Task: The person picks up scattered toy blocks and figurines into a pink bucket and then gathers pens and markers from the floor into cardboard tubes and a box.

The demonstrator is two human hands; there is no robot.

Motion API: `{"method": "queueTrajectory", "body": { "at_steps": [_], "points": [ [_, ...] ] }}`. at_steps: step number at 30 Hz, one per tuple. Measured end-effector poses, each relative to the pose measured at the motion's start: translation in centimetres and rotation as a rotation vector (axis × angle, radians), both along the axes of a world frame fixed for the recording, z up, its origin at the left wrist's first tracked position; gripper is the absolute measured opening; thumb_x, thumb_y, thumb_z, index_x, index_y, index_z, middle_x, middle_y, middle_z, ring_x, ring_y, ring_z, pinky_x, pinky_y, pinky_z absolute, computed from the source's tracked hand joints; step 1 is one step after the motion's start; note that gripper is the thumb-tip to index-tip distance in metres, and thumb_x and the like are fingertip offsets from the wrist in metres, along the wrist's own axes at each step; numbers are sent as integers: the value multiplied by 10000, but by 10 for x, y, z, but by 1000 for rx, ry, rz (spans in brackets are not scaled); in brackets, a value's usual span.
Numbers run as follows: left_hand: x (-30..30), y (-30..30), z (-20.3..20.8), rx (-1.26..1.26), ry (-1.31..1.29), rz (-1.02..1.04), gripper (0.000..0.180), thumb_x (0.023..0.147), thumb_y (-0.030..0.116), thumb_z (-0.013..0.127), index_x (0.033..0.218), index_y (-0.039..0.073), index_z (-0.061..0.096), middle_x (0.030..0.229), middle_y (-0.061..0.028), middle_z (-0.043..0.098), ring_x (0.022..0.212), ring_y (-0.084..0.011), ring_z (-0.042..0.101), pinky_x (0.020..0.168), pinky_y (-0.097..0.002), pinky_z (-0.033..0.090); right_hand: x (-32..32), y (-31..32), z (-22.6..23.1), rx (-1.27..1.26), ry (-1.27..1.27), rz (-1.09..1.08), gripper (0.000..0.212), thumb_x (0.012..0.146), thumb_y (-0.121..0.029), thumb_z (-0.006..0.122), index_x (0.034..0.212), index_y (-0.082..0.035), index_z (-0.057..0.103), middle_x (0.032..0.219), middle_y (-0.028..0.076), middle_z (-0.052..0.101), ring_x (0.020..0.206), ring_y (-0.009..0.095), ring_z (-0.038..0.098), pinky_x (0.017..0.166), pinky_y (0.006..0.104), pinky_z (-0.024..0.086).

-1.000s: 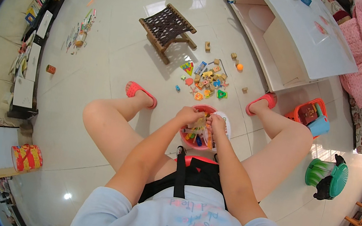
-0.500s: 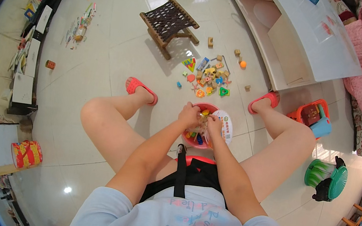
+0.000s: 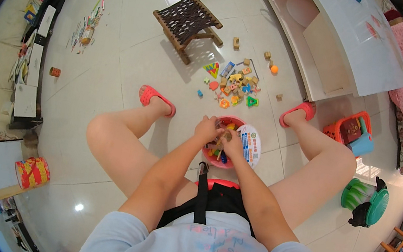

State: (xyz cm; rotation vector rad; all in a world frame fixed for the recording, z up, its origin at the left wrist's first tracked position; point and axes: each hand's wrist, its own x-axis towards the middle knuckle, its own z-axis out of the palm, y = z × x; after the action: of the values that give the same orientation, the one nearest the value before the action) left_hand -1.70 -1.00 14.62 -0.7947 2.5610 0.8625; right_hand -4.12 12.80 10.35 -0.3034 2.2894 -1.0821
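Observation:
Between my legs stands a round pink tub of small colourful toy pieces, yellow and blue among them. Over its left rim reaches my left hand, its fingers bent together on something too small to make out. My right hand is at the tub's right side, close to the left, its fingers closed around a small tan-brown thing of unclear kind. The hands partly cover what lies in the tub. A white round lid with printing leans at the tub's right edge.
Beyond the tub lies a pile of toy pieces and wooden blocks, with an orange ball nearby. A woven folding stool stands farther off. Right are an orange basket, a white cabinet and a green bin. Pencils lie far left.
My right hand has moved down and slightly left, deeper over the tub, and a tan-brown thing now shows at its fingers. My left hand has stayed nearly in place, shifting slightly.

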Motion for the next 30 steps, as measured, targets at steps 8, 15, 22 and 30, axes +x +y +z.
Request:
{"method": "queueTrajectory", "body": {
  "at_steps": [8, 15, 22, 30],
  "points": [
    [-11, -9, -20, -13, 126, 235, 332, 714, 351, 602, 847, 48, 583, 880, -165, 555, 783, -319, 553, 692, -397, 448, -27, -23, 18, 37, 405, -295, 223, 734, -142, 540, 942, -65, 538, 940, 152, 503, 860, 323, 517, 738, 389, 432],
    [-25, -56, -58, -111, 114, 305, 347, 692, 216, 635, 982, 54, 534, 996, -146, 497, 933, -320, 499, 768, -395, 433, -129, -16, -19, 91, 196, -337, 317, 643, -131, 628, 937, -50, 542, 933, 166, 514, 839, 301, 531, 740, 368, 439],
    [-62, -94, -83, -142, -53, 277, 765, 579, 162, 748, 1222, 84, 341, 1108, -164, 422, 984, -332, 483, 810, -397, 431, -188, -2, -64, 447, 85, -121, 591, 595, -210, 697, 1103, -39, 449, 1057, 197, 486, 968, 311, 501, 836, 362, 419],
    [-111, -78, -101, -90, -187, 108, 911, 510, 156, 788, 1257, 104, 269, 1153, -189, 375, 969, -349, 499, 748, -409, 466, -189, -47, -84, 496, 25, -105, 721, 551, -212, 737, 1157, -40, 386, 1054, 202, 457, 1002, 321, 484, 860, 352, 411]
  ]
}}
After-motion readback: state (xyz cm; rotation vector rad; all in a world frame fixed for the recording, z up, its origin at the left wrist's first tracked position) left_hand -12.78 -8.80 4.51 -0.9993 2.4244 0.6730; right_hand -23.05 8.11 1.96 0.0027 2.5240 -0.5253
